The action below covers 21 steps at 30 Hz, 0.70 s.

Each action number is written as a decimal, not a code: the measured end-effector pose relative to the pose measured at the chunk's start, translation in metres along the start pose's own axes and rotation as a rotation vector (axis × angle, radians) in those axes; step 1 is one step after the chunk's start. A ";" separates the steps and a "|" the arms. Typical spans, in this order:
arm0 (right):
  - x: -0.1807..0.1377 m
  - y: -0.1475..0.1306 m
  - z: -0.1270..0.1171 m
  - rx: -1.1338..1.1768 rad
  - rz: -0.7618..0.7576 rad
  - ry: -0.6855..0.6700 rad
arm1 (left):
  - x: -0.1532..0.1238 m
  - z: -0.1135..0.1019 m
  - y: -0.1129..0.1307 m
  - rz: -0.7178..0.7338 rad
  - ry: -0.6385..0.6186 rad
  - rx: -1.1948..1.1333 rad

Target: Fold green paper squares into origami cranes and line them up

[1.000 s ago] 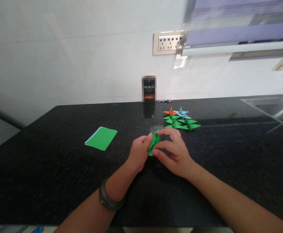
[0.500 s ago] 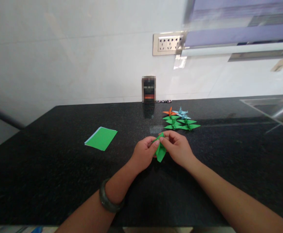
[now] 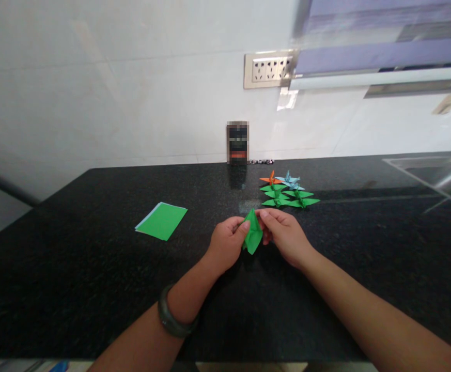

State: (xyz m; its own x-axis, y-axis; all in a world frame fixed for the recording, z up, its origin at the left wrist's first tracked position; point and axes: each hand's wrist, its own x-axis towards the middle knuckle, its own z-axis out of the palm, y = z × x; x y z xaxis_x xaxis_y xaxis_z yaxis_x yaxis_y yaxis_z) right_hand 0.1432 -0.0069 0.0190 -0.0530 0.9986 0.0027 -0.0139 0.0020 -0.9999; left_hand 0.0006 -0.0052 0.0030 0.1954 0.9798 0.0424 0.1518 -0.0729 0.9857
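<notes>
Between my hands is a piece of green origami paper (image 3: 253, 238), folded into a narrow diamond with one point up and one down. My left hand (image 3: 228, 242) pinches its left side, thumb on the front face and the other fingers mostly hidden behind. My right hand (image 3: 285, 233) has its fingers curled at the paper's upper right edge, the thumb close to the top point. Just beyond my hands stand several folded paper cranes: green ones (image 3: 301, 201), an orange one (image 3: 271, 180) and light blue ones (image 3: 288, 178).
A stack of square paper (image 3: 162, 222), green on top with light blue beneath, lies to the left on the black countertop (image 3: 93, 268). Against the wall stands a dark blurred-out object (image 3: 238, 142) with a beaded string (image 3: 263, 161) beside it. A sink (image 3: 448, 178) is at the right.
The green paper has turned so its wider diamond face shows. My right thumb has moved off its front to the upper right edge; my left hand keeps its hold.
</notes>
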 end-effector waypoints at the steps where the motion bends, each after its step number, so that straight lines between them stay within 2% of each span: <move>1: 0.000 0.001 0.000 0.052 0.036 -0.027 | 0.000 -0.001 -0.001 0.013 0.028 0.020; 5: -0.001 0.000 0.001 0.290 0.173 -0.166 | 0.001 -0.002 -0.002 0.039 0.120 0.053; 9: -0.003 0.000 0.003 0.443 0.195 -0.192 | 0.000 -0.002 -0.002 0.063 0.153 0.072; 17: 0.000 0.007 0.004 0.355 0.178 -0.148 | -0.002 -0.001 0.005 0.087 0.126 0.177; 21: 0.000 0.006 0.004 0.255 0.155 -0.121 | -0.003 -0.002 0.007 0.089 0.170 0.222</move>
State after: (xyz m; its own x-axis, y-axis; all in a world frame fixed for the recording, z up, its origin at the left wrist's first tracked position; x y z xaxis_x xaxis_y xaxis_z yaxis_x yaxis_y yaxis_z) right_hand 0.1390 -0.0075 0.0131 -0.1922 0.9724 -0.1323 -0.2455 -0.1782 -0.9529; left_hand -0.0006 -0.0086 0.0103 0.0548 0.9835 0.1726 0.3532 -0.1808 0.9179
